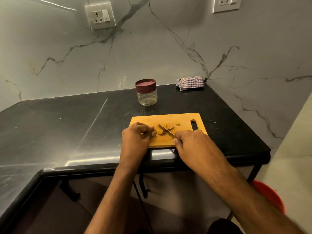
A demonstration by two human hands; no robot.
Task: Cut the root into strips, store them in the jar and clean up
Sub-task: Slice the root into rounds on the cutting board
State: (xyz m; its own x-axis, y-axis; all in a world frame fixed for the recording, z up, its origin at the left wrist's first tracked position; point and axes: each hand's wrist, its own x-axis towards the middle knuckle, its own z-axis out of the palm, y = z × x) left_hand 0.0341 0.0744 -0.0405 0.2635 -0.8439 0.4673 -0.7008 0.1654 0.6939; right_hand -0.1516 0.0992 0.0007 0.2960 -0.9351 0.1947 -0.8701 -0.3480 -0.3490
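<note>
A wooden cutting board [184, 118] lies on the black counter [67, 125]. Yellow root slices [167, 126] sit in a small pile at the board's middle, with one loose slice [177, 123] to the right. My left hand [136, 138] pinches a root piece [159, 131] with its fingertips against the board. My right hand [190, 142] grips a knife [166, 131]; its blade points up-left and rests on that root piece. The handle is hidden in my fist. Behind the board stands a clear glass jar [146, 95] with a maroon lid on it.
A folded checked cloth [190, 83] lies at the back right corner against the marble wall. The counter's front edge runs just below the board. A red bucket [270, 195] stands on the floor at the right, below the counter.
</note>
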